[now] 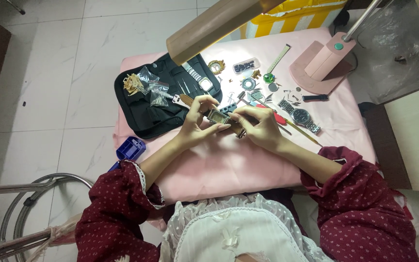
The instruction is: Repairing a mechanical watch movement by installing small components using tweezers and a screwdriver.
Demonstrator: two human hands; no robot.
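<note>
Both hands pinch a rectangular watch: left hand fingers at its 9 o'clock, right hand at 3, above the pink surface

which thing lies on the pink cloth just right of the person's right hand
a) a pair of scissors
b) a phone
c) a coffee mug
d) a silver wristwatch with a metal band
d: a silver wristwatch with a metal band lies on the pink cloth just to the right of the right hand, beside small scattered parts; no scissors, phone or mug is in view.
</note>
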